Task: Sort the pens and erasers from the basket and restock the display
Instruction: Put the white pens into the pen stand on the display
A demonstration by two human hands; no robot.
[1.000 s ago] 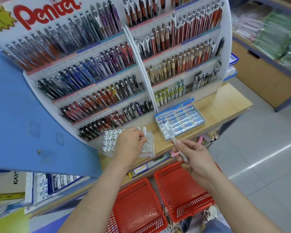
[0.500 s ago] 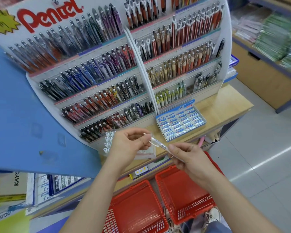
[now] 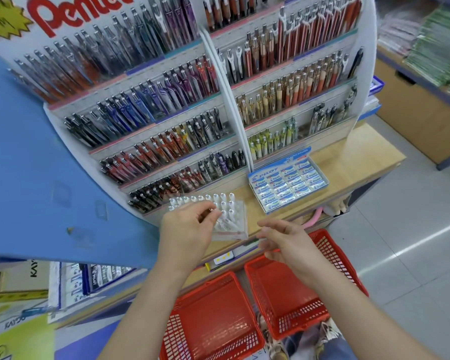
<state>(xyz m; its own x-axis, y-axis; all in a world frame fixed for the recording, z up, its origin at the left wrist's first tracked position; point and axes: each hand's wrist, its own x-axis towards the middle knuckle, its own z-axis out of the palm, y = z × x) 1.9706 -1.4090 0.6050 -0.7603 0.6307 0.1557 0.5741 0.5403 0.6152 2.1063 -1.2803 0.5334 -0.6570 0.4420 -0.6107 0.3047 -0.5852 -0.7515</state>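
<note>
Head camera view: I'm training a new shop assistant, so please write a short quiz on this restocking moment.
1. True or false: the left red basket and the right red basket both hold pens.
2. The Pilot eraser box sits: A) in a basket; B) on the wooden shelf, right of the clear pen tray; C) on the floor.
3. Which hand is at that tray?
Key: 1 false, both look empty. 2 B. 3 the left hand, which seems to pinch a pen; the right hand hovers above the right red basket.
</note>
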